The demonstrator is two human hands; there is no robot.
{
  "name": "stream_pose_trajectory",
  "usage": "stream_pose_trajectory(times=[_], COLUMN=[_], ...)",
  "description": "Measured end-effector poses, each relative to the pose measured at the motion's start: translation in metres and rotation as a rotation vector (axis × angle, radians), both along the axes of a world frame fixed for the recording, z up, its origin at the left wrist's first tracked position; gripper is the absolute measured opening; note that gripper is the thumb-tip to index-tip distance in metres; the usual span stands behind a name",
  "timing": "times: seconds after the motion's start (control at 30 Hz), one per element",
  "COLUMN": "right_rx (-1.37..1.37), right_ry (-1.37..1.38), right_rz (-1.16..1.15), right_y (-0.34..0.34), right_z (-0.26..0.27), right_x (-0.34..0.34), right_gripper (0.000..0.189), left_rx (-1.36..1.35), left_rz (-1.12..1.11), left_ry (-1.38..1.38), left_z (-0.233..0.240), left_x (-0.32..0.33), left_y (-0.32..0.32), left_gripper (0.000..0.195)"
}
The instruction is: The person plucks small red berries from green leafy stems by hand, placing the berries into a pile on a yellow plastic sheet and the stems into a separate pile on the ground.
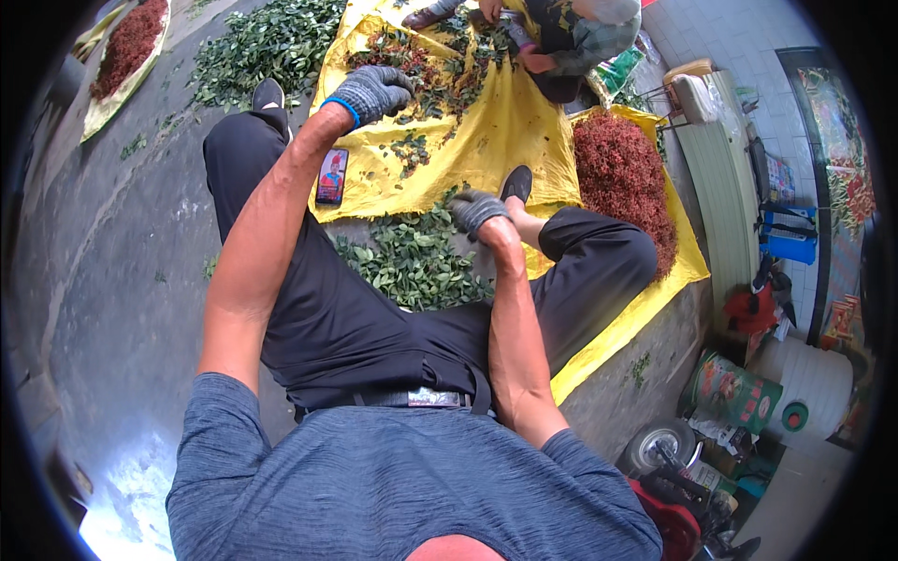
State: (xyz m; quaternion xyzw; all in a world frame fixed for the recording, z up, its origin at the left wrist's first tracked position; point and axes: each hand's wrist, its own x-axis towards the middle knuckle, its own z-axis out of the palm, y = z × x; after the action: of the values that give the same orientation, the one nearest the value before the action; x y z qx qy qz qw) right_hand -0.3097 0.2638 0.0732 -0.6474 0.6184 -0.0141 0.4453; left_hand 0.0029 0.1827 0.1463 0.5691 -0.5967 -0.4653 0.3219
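My left hand point(373, 92), in a grey knitted glove with a blue cuff, hovers over a yellow woven plastic sheet point(505, 158). Its fingers curl downward near leafy sprigs with red berries point(414, 66), which look like Sichuan pepper. Whether anything is in those fingers is hidden. Over the sheet's near edge, my gloved right hand point(478, 210) is blurred, and its grip does not show clearly. Just below it, between my legs, lies a heap of green leaves point(414, 263). A small leafy cluster point(410, 151) rests on the sheet between both hands.
A smartphone point(331, 177) with a lit screen lies by my left leg. To the right is a large heap of red berries point(624, 189). Another person point(582, 49) handles sprigs across the sheet. More leaves point(263, 52) cover the floor at upper left. A wheel point(659, 445) stands lower right.
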Motion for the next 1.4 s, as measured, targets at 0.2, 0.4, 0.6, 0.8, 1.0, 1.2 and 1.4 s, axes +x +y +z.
stream_pose_trajectory(times=[0.2,0.4,0.6,0.8,1.0,1.2,1.4], right_rx=[-0.032,-0.578,-0.75,-0.478,-0.586,-0.646,-0.661], right_ry=[-0.359,-0.027,0.107,0.534,0.351,0.235,0.196], right_rz=[-0.099,0.205,0.361,0.382,0.392,0.397,0.388], right_y=[-0.027,-0.082,-0.16,-0.166,-0.158,-0.151,-0.142], right_z=[0.06,0.203,0.239,0.194,0.173,0.162,0.156], right_x=[-0.013,-0.043,-0.097,-0.133,-0.176,-0.185,-0.185], right_gripper=[0.027,0.033,0.031,0.036,0.036,0.036,0.037], left_rx=[-0.055,-0.136,-0.168,-0.041,0.011,-0.13,-0.003], left_rz=[0.037,-0.061,-0.23,-0.323,-0.437,-0.645,-0.67], left_ry=[-0.03,-0.416,-0.606,-0.64,-0.722,-0.864,-0.904], left_z=[-0.017,-0.023,-0.069,-0.157,-0.23,-0.295,-0.281], left_x=[0.002,-0.033,-0.098,-0.168,-0.255,-0.267,-0.262], left_y=[0.011,0.01,0.014,0.011,-0.013,-0.042,-0.026], left_gripper=[0.022,0.026,0.042,0.068,0.068,0.071,0.036])
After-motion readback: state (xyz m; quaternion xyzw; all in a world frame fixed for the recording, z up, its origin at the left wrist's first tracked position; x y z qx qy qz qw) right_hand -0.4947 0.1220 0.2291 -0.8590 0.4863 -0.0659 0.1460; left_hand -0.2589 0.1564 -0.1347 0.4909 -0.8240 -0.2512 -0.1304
